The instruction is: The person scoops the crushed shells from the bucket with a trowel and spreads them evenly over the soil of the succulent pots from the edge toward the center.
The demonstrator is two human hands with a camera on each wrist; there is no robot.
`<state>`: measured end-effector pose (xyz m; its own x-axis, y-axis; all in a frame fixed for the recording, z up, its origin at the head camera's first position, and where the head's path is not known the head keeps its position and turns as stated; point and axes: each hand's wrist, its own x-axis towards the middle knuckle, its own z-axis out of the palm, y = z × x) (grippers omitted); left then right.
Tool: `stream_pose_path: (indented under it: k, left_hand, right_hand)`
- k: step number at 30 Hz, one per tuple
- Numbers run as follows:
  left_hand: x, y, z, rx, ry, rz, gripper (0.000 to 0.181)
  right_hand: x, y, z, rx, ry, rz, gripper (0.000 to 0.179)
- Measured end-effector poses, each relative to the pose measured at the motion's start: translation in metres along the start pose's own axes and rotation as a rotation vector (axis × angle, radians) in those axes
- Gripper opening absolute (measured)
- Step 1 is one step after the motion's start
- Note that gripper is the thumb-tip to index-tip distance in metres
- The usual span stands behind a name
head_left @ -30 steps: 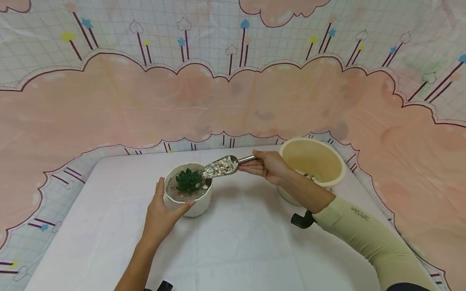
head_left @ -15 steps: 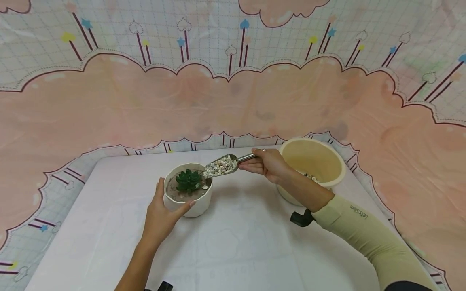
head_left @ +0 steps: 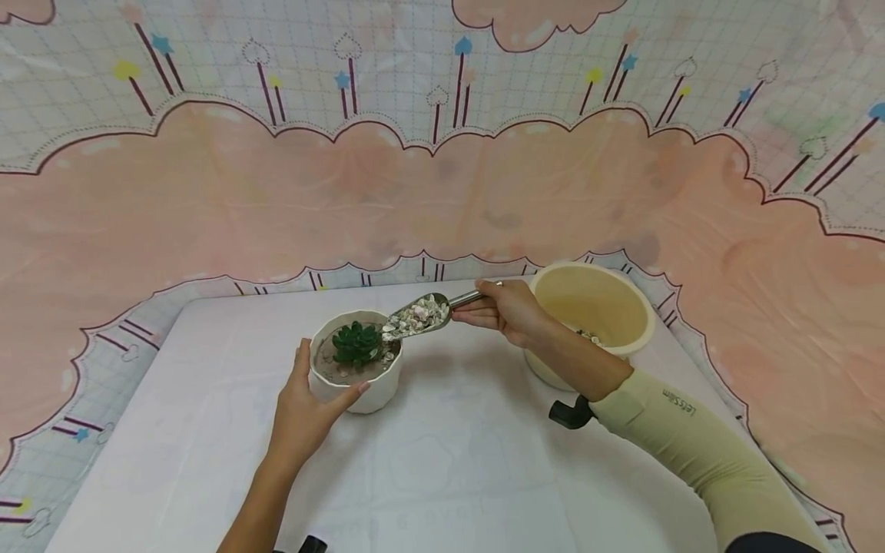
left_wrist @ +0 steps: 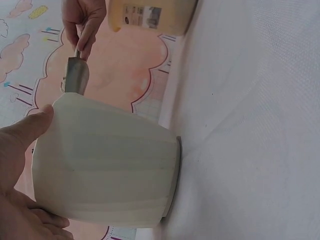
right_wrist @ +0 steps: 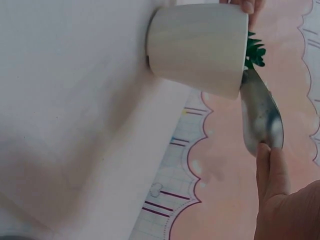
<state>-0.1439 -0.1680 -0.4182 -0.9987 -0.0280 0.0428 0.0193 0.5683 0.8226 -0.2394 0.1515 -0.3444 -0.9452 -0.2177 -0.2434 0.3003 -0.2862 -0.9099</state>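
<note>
A white flower pot (head_left: 373,393) stands on the table with a green succulent (head_left: 356,343) in greyish soil and a few pebbles on it. My left hand (head_left: 304,407) grips the pot at its near left side, thumb on the near rim and fingers round the left. In my right hand (head_left: 512,313) is the handle of a metal scoop (right_wrist: 262,117), heaped with pale pebbles (head_left: 423,315). The scoop's tip is over the pot's right rim, close to the succulent. Seen from the left wrist, the scoop (left_wrist: 76,75) is partly hidden behind the pot's rim.
A cream bucket (head_left: 594,296) with some pebbles inside stands at the back right, partly behind my right forearm. White cloth covers the table (head_left: 449,461). A patterned pink curtain (head_left: 346,192) hangs behind it.
The scoop's handle has risen slightly and its tip has tilted toward the succulent. More pebbles lie on the soil at the pot's right side. My left hand has stayed on the pot.
</note>
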Motion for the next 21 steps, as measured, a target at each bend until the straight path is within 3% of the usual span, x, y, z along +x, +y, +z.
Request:
stream_pose_path:
  k: [21]
  left_hand:
    - [0.0037,-0.0054,-0.005,0.023,-0.028,-0.013,0.124]
  right_hand:
    - [0.0007,-0.0019,0.0,0.005,0.013,0.0,0.04]
